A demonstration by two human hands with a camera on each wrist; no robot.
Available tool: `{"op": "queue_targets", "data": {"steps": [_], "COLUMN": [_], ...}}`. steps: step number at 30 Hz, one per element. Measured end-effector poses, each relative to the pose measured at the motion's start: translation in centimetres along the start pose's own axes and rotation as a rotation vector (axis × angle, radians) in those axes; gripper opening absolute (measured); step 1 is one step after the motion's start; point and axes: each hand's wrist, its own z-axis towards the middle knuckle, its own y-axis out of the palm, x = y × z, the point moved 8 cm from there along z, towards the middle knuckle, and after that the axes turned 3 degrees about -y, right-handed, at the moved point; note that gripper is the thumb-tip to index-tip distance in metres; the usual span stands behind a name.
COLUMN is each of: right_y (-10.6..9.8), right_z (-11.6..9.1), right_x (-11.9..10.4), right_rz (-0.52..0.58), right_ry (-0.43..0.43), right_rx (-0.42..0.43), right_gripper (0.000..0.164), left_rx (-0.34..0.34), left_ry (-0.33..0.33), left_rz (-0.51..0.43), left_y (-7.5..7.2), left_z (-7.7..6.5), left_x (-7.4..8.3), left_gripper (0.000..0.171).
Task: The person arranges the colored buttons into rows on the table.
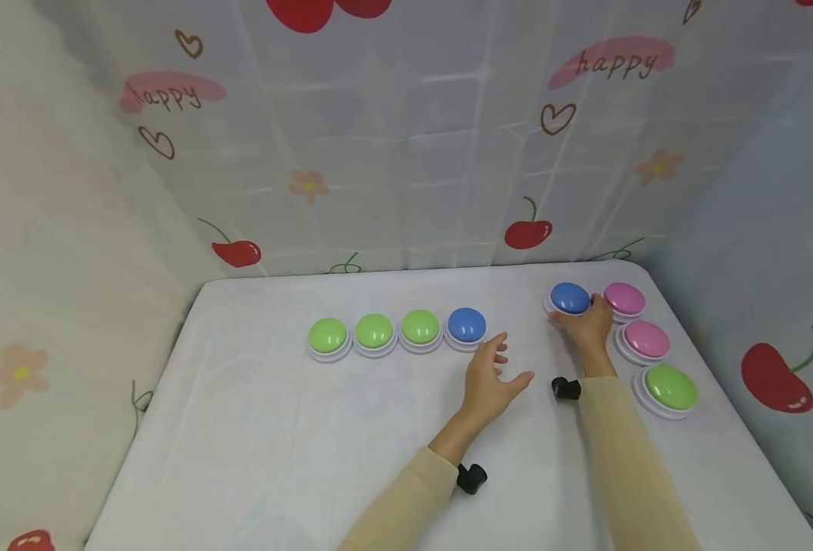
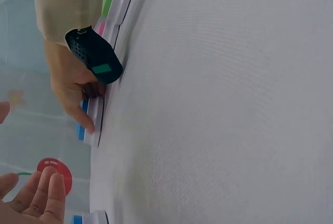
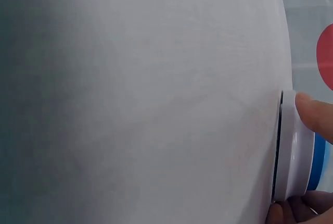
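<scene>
My right hand (image 1: 589, 326) grips a blue push button (image 1: 570, 298) with a white base at the table's back right. In the right wrist view, the thumb (image 3: 315, 114) lies on one side of that button's white base (image 3: 294, 153), and the other fingers are at the opposite side. My left hand (image 1: 486, 386) holds nothing; its fingers are spread and loosely bent. It hovers just in front of another blue button (image 1: 466, 326), which ends a row of three green buttons (image 1: 374, 332). Whether the fingertips touch that blue button, I cannot tell.
Two pink buttons (image 1: 646, 339) and a green button (image 1: 671, 388) stand along the right side, beside my right hand and forearm. All the buttons sit on a white-covered table (image 1: 255, 428). A printed curtain (image 1: 406, 153) hangs behind its back edge.
</scene>
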Motion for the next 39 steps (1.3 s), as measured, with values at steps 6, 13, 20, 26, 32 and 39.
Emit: {"op": "queue_targets", "data": {"steps": [6,13,20,26,32,39], "right_y": [0.3,0.1,-0.3,-1.0,-1.5,-1.5], "right_z": [0.6,0.4,-1.1,-3.5,-7.2,-11.5], "right_x": [0.1,0.5,0.9,0.2,-1.2,-2.7], "right_rz": [-0.06,-0.064,-0.018,-0.017,0.009,0.043], "right_ry": [-0.004,-0.004,0.006,-0.101,-0.201,-0.309], "right_rx": [-0.018,-0.028,-0.069,-0.125,-0.212,-0.287], "right_gripper": [0.091,0.091,0.09,0.09,0.095,0.09], "left_rx": [0.007,0.006,0.043,0.056,0.049,0.004], "left_ry": [0.003,-0.013,-0.02,-0.038,-0.032,-0.013], "left_rz": [0.004,0.013,0.026,0.029,0.03,0.012], "left_y": [0.1,0.2,0.1,0.0,-0.2,-0.8], "left_z": [0.0,0.1,0.6,1.0,1.4,1.7], "left_x": [-0.2,-0.6,-1.1,-1.5,-1.6,-1.6], "left_gripper": [0.065,0.061,0.05,0.045,0.046,0.055]}}
